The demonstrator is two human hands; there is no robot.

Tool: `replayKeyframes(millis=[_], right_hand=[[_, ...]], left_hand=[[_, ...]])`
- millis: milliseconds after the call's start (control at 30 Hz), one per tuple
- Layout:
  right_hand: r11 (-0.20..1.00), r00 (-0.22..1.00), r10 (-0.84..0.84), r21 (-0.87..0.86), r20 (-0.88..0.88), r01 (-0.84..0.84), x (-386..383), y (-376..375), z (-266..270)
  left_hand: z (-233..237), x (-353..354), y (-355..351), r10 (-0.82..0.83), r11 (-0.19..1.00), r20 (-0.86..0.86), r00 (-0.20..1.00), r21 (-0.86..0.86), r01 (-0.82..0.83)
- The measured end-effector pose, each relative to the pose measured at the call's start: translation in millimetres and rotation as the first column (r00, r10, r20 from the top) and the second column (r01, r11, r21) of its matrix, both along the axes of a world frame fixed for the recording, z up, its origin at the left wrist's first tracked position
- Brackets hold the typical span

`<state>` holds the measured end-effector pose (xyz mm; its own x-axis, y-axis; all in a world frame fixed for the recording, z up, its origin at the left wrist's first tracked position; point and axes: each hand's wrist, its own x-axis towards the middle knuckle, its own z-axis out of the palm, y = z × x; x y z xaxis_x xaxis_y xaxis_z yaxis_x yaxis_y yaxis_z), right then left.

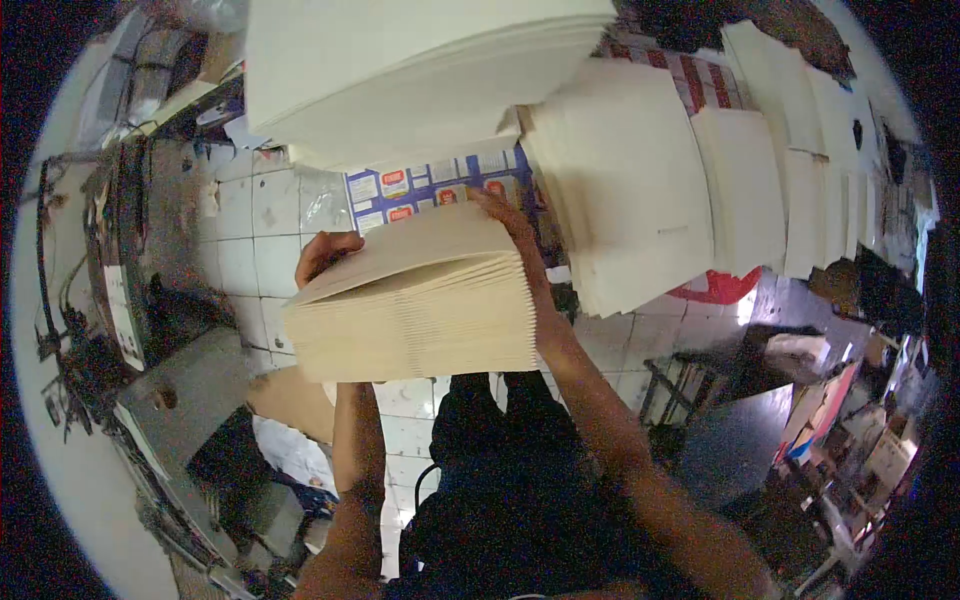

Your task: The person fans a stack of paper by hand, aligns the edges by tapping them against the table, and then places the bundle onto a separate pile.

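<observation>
A thick stack of cream folded paper sheets [420, 320] is held up in front of my body, its many layered edges facing me. The top sheet bows up, leaving a dark gap under it. My left hand [328, 256] grips the stack's left side, fingers curled over the far left corner. At the right side my right hand [510, 225] holds it, fingers reaching over the far right corner. Just beyond, a blue printed sheet with red and white labels [400, 190] lies under a large pile of cream paper [420, 80].
More cream paper stacks [630, 180] spread to the right, over a red item [715, 287]. White floor tiles [275, 205] show around my feet. A grey metal surface [195, 400] stands at the left, and a dark panel [735, 440] at the lower right.
</observation>
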<state>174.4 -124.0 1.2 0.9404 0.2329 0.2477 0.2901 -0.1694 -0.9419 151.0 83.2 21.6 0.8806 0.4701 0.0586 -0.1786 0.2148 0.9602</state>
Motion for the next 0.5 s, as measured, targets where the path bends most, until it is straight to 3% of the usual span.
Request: replayKeyframes(millis=[233,367,500], right_hand=[[0.994,0.999,-0.046,0.097,-0.023,0.048,-11,-2,1],[0.973,0.999,-0.028,0.226,-0.046,0.038,-19,-21,18],[0.975,0.997,-0.053,0.215,-0.059,0.065,-22,-8,12]], left_hand=[[-27,0,19,-0.154,0.98,0.052,0.987,-0.122,0.159],[-35,6,47,-0.38,0.897,0.076,0.922,-0.213,0.387],[-36,-1,33,-0.386,0.922,0.206,0.899,0.094,0.375]])
